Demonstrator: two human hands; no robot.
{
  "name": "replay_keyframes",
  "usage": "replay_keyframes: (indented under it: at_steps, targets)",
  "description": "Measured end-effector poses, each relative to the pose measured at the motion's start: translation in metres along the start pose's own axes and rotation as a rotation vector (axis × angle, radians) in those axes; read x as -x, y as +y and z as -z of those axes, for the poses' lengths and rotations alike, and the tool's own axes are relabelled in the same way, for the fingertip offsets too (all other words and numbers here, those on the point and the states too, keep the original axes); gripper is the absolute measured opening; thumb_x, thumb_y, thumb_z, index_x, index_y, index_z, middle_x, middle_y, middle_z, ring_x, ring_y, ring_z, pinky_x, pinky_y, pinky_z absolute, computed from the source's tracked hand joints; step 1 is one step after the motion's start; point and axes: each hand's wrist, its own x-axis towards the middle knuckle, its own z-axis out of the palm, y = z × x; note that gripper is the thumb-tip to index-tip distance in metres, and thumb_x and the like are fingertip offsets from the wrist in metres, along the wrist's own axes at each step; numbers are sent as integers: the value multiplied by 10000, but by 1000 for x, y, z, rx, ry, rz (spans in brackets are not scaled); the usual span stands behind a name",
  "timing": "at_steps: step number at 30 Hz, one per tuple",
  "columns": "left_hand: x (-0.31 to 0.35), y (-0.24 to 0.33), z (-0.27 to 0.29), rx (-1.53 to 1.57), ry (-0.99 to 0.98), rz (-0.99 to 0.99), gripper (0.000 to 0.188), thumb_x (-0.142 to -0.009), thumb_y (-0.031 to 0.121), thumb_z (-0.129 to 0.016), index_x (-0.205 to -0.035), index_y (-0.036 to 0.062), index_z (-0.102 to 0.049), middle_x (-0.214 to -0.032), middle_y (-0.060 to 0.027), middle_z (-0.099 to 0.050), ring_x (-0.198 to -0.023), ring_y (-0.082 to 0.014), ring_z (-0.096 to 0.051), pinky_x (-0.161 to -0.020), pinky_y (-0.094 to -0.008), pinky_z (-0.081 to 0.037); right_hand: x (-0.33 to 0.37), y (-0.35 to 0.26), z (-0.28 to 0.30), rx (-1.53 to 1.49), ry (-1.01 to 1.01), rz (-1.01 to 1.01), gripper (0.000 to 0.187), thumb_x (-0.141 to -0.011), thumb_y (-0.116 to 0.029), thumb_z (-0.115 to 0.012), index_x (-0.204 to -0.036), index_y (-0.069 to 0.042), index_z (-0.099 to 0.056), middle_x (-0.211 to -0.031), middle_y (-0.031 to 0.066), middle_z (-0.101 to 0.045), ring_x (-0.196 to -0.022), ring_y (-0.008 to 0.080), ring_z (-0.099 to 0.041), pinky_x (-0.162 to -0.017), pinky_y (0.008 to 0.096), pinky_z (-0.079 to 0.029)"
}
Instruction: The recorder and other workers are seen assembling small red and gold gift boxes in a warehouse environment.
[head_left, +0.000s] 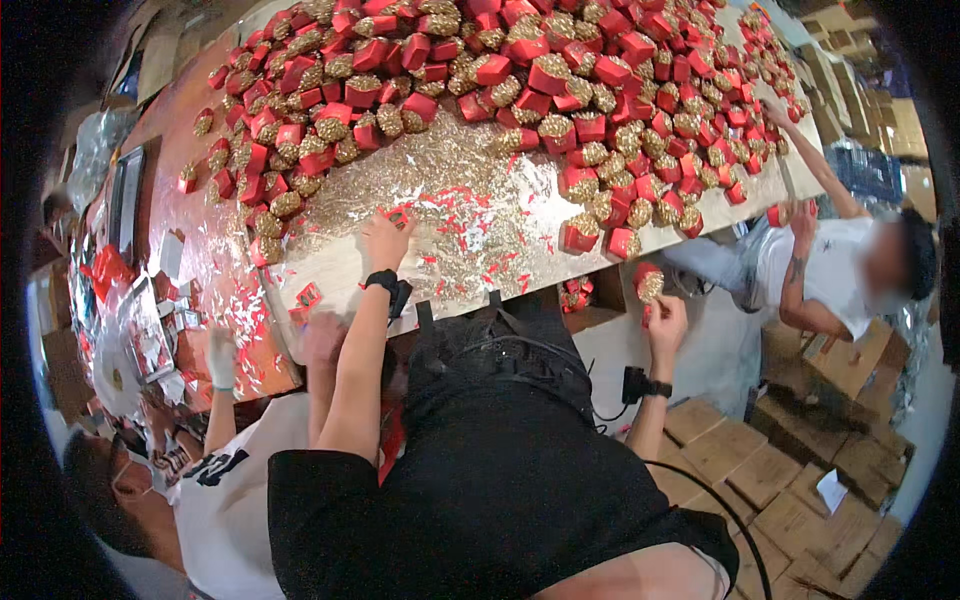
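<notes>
Over the table's front edge, my left hand reaches forward with its fingertips closed on a small flat red piece with dark marks. Off to the right, beyond that edge, my right hand is raised and pinches the gold end of a red and gold ornament. Its red part points up and away from my fingers. A big heap of like ornaments covers the far side of the table. Gold glitter and red scraps lie spread between the heap and me.
Another small red piece rests left of my forearm. At my left, a person in white works close to my elbow; a second person reaches to the heap from the right. A carton holding red pieces sits below the table edge. Cardboard boxes stand lower right.
</notes>
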Motion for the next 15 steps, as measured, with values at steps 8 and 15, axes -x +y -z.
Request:
replay_keyframes:
  at_steps: [8,15]
  targets:
    - [-18,3,-34,-106,161,-173,646,-684,437,-675,-1041,-52,-450,-973,-202,-561,-892,-336,-566,-808,-379,-435,-92,-212,69,-690,-533,564,208,-764,34,-442,-924,-44,-550,-864,131,-552,-788,299,-535,-701,342,-438]
    - [-23,22,-29,83,-104,-226,566,-715,454,-617,-965,-51,-566,-826,-200,-607,-806,-303,-584,-727,-382,-460,-88,-299,161,-790,-724,487,83,-724,-118,-553,-803,-103,-572,-796,99,-559,-761,271,-564,-654,332,-463]
